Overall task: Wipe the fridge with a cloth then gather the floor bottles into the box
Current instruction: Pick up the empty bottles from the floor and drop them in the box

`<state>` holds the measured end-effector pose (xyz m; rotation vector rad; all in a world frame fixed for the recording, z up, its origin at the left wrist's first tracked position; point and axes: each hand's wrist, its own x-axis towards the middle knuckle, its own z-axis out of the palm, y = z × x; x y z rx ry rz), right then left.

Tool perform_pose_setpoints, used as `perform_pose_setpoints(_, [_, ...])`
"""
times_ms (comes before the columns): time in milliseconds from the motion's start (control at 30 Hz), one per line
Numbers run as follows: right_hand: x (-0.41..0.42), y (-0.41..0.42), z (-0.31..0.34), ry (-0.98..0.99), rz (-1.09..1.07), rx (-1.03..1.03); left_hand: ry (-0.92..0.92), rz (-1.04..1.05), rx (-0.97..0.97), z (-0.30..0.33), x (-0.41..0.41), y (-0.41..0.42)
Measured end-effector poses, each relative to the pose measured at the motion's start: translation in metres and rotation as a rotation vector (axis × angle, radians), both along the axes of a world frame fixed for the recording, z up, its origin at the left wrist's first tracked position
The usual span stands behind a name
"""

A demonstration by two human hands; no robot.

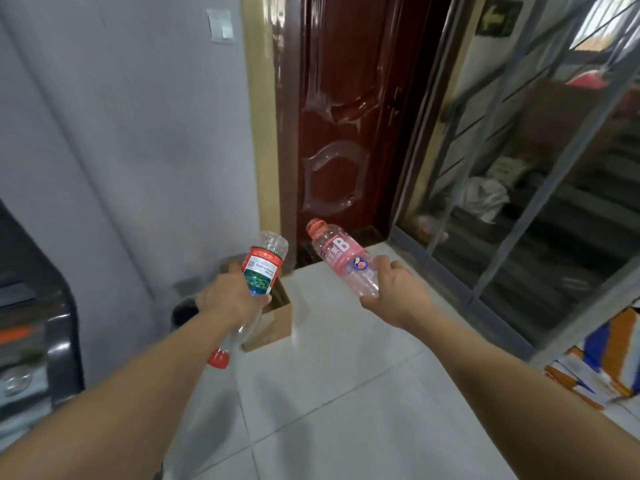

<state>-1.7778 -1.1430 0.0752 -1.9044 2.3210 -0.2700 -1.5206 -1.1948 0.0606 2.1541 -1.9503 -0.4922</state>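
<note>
My left hand point(230, 296) grips a clear bottle with a red and green label point(263, 268), held bottom-up so its red cap hangs below my wrist. A pink bottle with a large "B" on its label point(343, 259) is in my right hand point(394, 292), gripped near the base, cap pointing up and left. Both bottles hover over the open cardboard box point(273, 323), which stands on the white tiled floor against the wall by the door frame. My left hand hides part of the box opening.
A dark red door point(339, 116) stands behind the box. Glass sliding panels point(519, 168) run along the right. A dark appliance point(38, 323) is at the left edge. A dark round bin point(183, 313) sits left of the box. An orange, blue and white striped bag point(602, 368) lies at right.
</note>
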Motion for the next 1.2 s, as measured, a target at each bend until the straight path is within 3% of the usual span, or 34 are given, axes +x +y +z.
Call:
perform_pose_setpoints(367, [-0.091, -0.216, -0.012, 0.014, 0.137, 0.077, 0.058, 0.042, 0.037, 0.001, -0.090, -0.188])
perform_pose_setpoints(667, [-0.132, -0.406, -0.024, 0.075, 0.495, 0.032, 0.079, 0.401, 0.086, -0.019, -0.132, -0.291])
perform_pose_setpoints(1033, [-0.053, -0.551, -0.072, 0.074, 0.835, 0.214, 0.068, 0.745, 0.200, -0.072, -0.096, -0.365])
perform_pose_setpoints(1200, [-0.009, -0.611, -0.100, 0.088, 0.880, 0.280, 0.185, 0.852, 0.252, -0.107, -0.067, -0.409])
